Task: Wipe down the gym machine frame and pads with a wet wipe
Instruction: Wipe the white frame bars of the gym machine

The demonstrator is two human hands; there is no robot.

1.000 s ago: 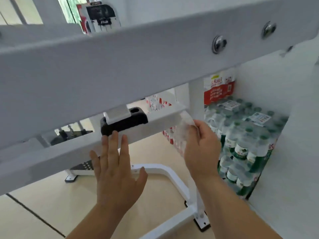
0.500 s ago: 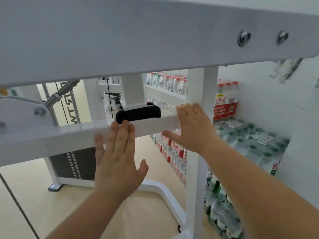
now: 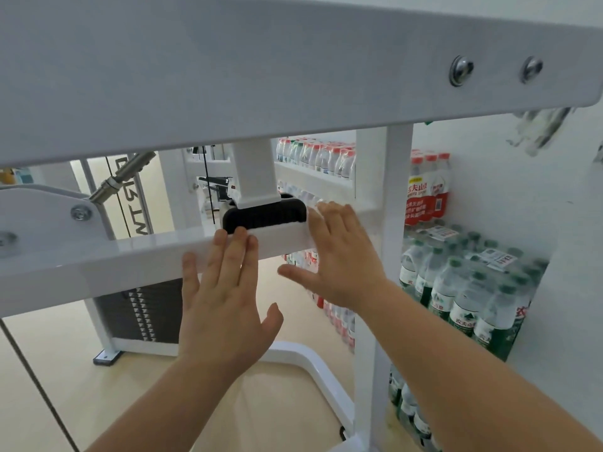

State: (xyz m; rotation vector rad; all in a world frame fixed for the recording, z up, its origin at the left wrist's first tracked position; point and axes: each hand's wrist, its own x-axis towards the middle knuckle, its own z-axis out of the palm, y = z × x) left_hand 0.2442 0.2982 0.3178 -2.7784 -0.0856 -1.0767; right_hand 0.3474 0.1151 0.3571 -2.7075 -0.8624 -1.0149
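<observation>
The white gym machine frame fills the view: a broad upper beam (image 3: 261, 66), a lower crossbar (image 3: 130, 259) and an upright post (image 3: 396, 190). A black rubber stop (image 3: 264, 216) sits on the crossbar under a short white post. My left hand (image 3: 222, 305) lies flat against the crossbar's front, fingers straight and pointing up, just below the stop. My right hand (image 3: 342, 256) presses flat on the crossbar right of the stop, thumb spread below the bar. The wet wipe is hidden, apparently under my right palm.
Shrink-wrapped packs of water bottles (image 3: 466, 288) are stacked against the white wall on the right, with more bottles on a shelf (image 3: 316, 158) behind. A dark weight stack (image 3: 143, 308) stands at lower left. The frame's curved base (image 3: 313, 363) runs along the beige floor.
My right hand went from holding the bunched wipe near the upright to pressing flat on the crossbar, then slid left toward the black stop. My left hand stayed on the bar.
</observation>
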